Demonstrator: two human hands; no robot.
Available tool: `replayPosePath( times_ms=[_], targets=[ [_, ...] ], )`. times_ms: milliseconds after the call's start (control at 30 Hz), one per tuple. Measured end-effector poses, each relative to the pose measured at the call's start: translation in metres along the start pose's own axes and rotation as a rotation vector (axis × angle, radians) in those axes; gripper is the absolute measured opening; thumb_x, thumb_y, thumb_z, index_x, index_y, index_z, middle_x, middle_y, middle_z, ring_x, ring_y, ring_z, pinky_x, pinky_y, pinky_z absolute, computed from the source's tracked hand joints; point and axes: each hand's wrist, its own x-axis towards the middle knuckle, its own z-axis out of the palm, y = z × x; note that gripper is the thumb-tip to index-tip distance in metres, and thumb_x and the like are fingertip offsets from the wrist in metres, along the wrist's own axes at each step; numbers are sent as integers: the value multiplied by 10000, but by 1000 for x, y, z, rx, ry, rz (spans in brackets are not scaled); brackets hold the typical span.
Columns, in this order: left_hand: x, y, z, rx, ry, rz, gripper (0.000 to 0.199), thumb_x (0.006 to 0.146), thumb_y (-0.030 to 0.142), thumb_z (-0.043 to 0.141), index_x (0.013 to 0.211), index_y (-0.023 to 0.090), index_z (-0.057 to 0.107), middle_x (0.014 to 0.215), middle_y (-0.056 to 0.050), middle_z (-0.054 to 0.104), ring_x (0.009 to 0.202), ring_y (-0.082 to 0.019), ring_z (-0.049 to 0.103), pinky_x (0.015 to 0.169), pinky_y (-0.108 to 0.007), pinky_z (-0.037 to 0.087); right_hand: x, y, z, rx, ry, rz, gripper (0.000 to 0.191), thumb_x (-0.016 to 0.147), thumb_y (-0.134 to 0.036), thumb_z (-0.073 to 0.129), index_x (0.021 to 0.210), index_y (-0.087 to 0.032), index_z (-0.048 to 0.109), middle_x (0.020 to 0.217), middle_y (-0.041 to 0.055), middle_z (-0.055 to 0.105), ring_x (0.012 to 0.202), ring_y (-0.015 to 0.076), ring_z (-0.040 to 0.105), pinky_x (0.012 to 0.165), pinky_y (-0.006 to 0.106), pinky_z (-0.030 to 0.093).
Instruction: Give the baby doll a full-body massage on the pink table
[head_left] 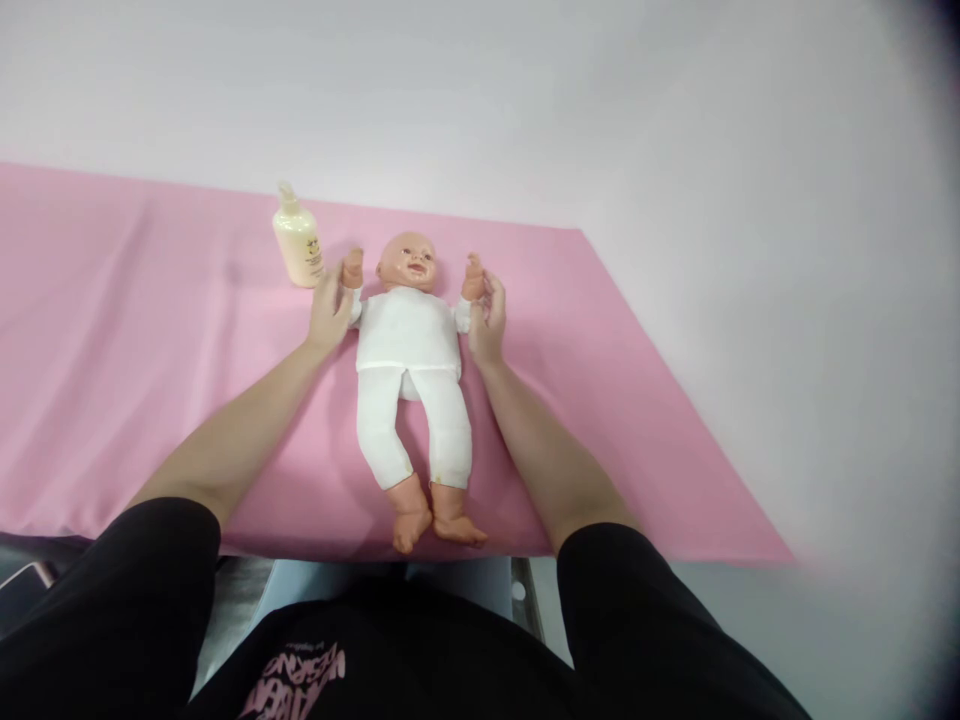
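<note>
A baby doll (408, 330) in a white top and white trousers lies on its back, head away from me and bare feet towards me. Both its arms are raised beside its head. My left hand (330, 308) is closed around the doll's forearm on the left side. On the other side, my right hand (489, 318) grips the doll's other forearm, thumb on the inner side. The doll's small hands stick out above my fingers. Close behind my left hand stands a cream-coloured pump bottle (298, 240), upright.
A pink cloth (187, 330) covers the table, with soft folds on the left. Its edge runs along a pale wall (480, 110) at the back. The table ends at a slanting edge on the right.
</note>
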Motion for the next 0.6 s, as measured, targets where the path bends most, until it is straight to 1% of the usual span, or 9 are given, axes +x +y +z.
replayPosePath(
  times_ms=[100,200,267,333,433,533,600],
  targets=[
    [-2,10,1,139,-138,75,658,1043,645,467,1532,211,541,1460,-179,623,1380,-340,566,1230,-541,389,-4,-16,0,-126,-118,-73,461,1033,-469,494,1446,-278,572,1429,112,657,1358,291,611,1214,547,461],
    [-3,14,5,237,-257,114,556,1025,487,506,1496,207,596,1417,-159,644,1320,-331,587,1201,-543,420,-5,-27,1,-223,-246,-148,409,1036,-379,480,1404,-288,633,1355,89,709,1277,277,639,1182,520,482],
    [-4,16,7,261,-296,131,533,999,402,512,1484,204,614,1393,-151,652,1293,-325,595,1174,-538,444,-4,-31,2,-253,-314,-167,412,1034,-343,468,1400,-287,648,1336,86,721,1254,274,640,1166,519,490],
    [-4,16,8,261,-295,139,532,989,371,513,1481,198,614,1384,-154,652,1284,-324,598,1167,-538,449,-4,-33,2,-264,-341,-161,420,1036,-343,460,1409,-285,645,1345,90,718,1255,277,634,1166,526,488],
    [-4,15,7,237,-258,127,535,1016,448,514,1485,203,591,1384,-163,649,1301,-333,594,1195,-550,423,-5,-29,2,-252,-292,-141,428,1049,-404,451,1422,-280,623,1369,101,700,1284,281,626,1188,534,475],
    [-3,11,5,162,-179,92,624,1043,610,474,1512,202,533,1437,-187,619,1375,-349,562,1237,-566,381,-6,-19,3,-194,-169,-91,460,1054,-494,447,1442,-280,568,1405,114,665,1336,277,612,1209,537,468],
    [-2,4,5,65,-107,46,697,1039,698,436,1542,216,476,1489,-192,588,1415,-339,546,1245,-553,384,-6,-9,4,-115,-80,-36,496,1045,-536,455,1466,-279,511,1459,126,619,1389,272,585,1223,548,459]
  ],
)
